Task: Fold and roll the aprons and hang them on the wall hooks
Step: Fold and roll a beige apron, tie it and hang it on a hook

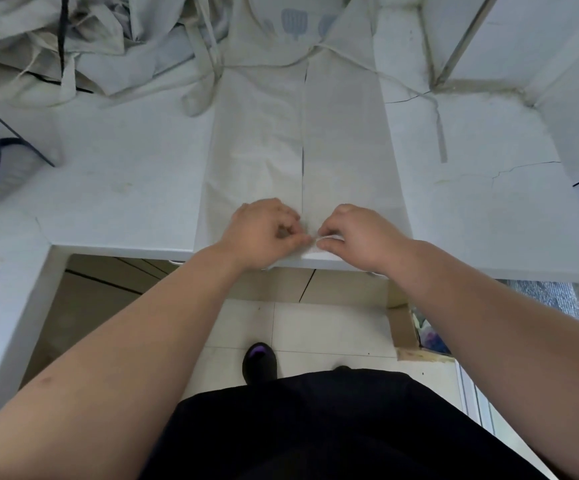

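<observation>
My fingers [295, 242] pinch the near hem of the apron [301, 133], with my left hand [263, 233] and right hand [359, 237] curled close together at the table [125, 188] edge. The apron lies flat on the table, folded into one long strip running away from me. I judge the roll is just starting. Next I must turn the hem over tight and keep both sides even. I count one strip, one heap [56, 46] of more cloth at far left, number unclear, and no hooks.
</observation>
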